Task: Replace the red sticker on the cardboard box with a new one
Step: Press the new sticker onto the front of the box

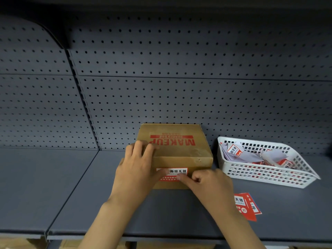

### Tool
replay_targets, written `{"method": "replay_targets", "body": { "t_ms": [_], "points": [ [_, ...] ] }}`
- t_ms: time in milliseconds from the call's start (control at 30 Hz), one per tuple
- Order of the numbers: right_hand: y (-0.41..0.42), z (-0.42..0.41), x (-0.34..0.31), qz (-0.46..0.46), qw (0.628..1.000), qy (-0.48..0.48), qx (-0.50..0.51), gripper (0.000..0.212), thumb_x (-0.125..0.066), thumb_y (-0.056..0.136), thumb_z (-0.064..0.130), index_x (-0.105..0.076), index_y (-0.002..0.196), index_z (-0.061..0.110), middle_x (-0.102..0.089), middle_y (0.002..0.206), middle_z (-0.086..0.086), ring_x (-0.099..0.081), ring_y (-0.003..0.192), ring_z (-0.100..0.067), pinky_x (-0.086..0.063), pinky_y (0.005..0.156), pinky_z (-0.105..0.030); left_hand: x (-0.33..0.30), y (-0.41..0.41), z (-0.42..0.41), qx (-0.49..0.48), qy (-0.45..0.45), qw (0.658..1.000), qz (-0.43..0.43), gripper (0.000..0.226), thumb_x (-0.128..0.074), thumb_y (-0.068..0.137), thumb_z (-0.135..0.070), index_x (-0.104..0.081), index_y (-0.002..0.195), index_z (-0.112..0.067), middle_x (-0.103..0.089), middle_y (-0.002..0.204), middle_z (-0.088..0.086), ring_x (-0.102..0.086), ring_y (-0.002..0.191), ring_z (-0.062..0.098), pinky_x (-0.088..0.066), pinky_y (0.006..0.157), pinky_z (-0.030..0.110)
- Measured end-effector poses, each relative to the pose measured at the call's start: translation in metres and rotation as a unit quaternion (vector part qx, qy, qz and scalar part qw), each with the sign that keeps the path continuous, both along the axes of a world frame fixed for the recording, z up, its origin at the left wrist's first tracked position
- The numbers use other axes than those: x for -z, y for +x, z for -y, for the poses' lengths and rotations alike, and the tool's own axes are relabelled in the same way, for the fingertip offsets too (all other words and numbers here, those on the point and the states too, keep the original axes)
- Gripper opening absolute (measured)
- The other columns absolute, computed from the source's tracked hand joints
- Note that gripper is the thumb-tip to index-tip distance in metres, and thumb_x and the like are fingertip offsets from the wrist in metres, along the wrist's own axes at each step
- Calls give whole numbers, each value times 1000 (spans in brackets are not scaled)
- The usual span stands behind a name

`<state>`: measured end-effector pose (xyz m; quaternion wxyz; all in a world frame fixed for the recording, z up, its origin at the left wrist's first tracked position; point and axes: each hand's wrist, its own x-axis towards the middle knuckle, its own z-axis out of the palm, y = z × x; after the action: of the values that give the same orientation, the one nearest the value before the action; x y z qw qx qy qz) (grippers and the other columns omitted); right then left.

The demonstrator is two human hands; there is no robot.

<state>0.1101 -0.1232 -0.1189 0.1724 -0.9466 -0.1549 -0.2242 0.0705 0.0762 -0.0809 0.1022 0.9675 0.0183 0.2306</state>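
Observation:
A brown cardboard box [181,153] with red "MAKEUP" print stands on the grey shelf against the pegboard. A red and white sticker [175,172] is on its front face. My left hand [138,169] grips the box's left front corner, fingers on top and thumb over the sticker's left end. My right hand [208,186] is at the sticker's lower right, fingertips pinched at its bottom edge. Whether the edge is lifted is hidden by my fingers. A small stack of fresh red stickers [248,206] lies on the shelf, right of my right wrist.
A white plastic basket [265,175] with several crumpled stickers and backing papers stands to the right of the box. The grey shelf [53,186] stretches left, and a perforated back panel [179,78] rises behind. Cardboard shows below the shelf's front edge.

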Motion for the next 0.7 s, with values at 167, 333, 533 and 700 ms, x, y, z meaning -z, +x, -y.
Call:
{"method": "replay_targets", "body": {
  "t_ms": [167, 333, 533, 700],
  "points": [
    [6, 8, -5, 0, 1000, 11, 17, 69, -49, 69, 84, -60, 42, 21, -53, 36, 5, -43, 39, -13, -29, 42, -21, -2, -1, -11, 24, -18, 1000, 5, 54, -70, 78, -56, -47, 125, -42, -47, 122, -15, -46, 114, 13, -59, 60, 37],
    [6, 34, -13, -10, 999, 40, 34, 64, -53, 73, 79, -43, 42, 25, -38, 37, 5, -48, 44, -17, -37, 45, -25, -1, 2, -27, 69, -69, 995, 5, 55, -78, 75, -42, -55, 126, -44, -46, 118, -22, -44, 110, 8, -57, 73, 36],
    [7, 65, -21, 2, 996, 78, 35, 67, -48, 78, 78, -31, 38, 27, -34, 33, 6, -40, 35, -4, -35, 39, -21, 16, 1, -21, 24, -260, 965, 37, 59, -82, 74, -35, -58, 127, -42, -32, 144, -9, -30, 130, 6, -36, 107, 34],
    [15, 71, -26, -51, 994, 95, 12, 52, -47, 76, 79, -72, 77, 33, -72, 63, 11, -64, 58, -3, -44, 51, -18, 21, 3, -9, 12, -351, 936, 12, 56, -80, 78, -33, -55, 126, -48, -54, 133, -11, -56, 119, 15, -50, 102, 42]
  ]
}}
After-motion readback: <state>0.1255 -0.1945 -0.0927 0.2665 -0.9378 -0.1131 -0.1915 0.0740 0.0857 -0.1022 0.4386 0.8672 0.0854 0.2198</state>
